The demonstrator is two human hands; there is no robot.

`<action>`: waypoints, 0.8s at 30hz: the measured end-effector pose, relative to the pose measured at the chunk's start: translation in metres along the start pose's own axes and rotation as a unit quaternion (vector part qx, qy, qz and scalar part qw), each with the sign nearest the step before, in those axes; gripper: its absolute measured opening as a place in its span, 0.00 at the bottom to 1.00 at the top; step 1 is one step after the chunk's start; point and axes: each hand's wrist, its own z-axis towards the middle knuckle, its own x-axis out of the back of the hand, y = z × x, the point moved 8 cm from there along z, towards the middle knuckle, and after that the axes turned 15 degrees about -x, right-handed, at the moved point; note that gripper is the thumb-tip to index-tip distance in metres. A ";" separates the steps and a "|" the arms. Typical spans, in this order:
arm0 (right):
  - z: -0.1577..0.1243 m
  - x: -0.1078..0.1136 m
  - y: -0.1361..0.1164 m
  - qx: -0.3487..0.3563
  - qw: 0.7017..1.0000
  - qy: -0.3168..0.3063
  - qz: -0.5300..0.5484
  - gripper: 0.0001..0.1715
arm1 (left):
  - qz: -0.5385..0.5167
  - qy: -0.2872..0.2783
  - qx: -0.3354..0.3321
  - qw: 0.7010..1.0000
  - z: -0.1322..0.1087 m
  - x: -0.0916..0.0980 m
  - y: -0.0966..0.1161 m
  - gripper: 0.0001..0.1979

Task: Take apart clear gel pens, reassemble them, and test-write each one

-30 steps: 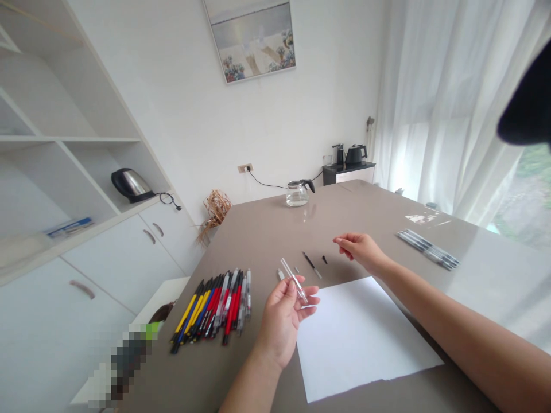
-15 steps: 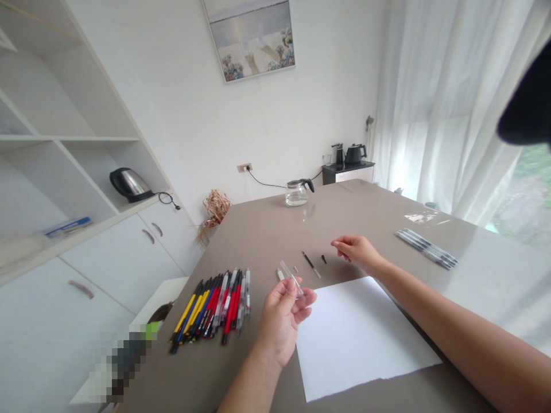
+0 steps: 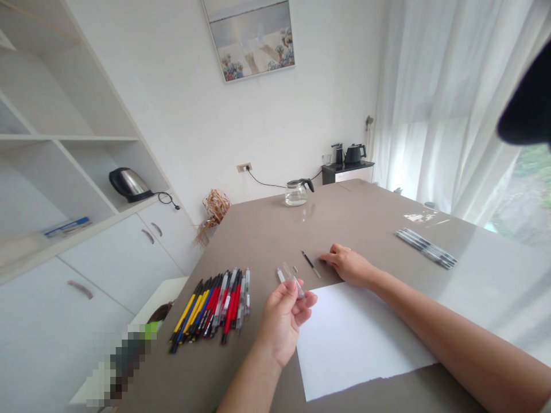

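Note:
My left hand (image 3: 286,307) is closed round a clear pen barrel (image 3: 288,272), held tilted above the left edge of the white paper (image 3: 361,338). My right hand (image 3: 346,264) rests on the table at the paper's far edge, fingers bent together and fingertips down; what is under them is hidden. Just left of those fingertips lies a pen refill (image 3: 310,263) with a dark upper part and a pale end. Beyond the left hand lie a small metallic piece (image 3: 295,269) and a white-and-clear pen part (image 3: 280,275).
Many pens (image 3: 215,304), yellow, blue, red, black and clear, lie in rows at the left. Several clear pens (image 3: 426,248) lie together at the right. A glass pot (image 3: 297,193) stands at the far edge of the table (image 3: 258,229); paper scraps (image 3: 420,217) lie far right.
My right hand has moved left and down onto the table, and the small black piece that lay there is now covered by its fingers. The left hand has barely moved.

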 end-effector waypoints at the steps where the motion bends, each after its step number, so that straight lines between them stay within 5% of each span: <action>1: 0.000 0.000 0.001 0.001 1.000 0.003 0.007 0.20 | 0.008 -0.010 0.000 1.000 0.000 -0.001 0.000 0.15; 8: 0.013 0.005 0.021 -0.089 0.993 0.071 0.045 0.18 | 0.098 -0.074 0.012 0.992 -0.003 -0.007 -0.005 0.17; 16: 0.013 0.000 0.012 -0.072 0.996 0.045 0.022 0.16 | 0.187 -0.091 0.009 0.978 -0.010 -0.017 -0.004 0.18; 24: 0.009 0.018 0.007 -0.070 0.982 0.003 0.173 0.10 | 0.224 -0.105 -0.006 0.969 -0.010 -0.018 -0.001 0.18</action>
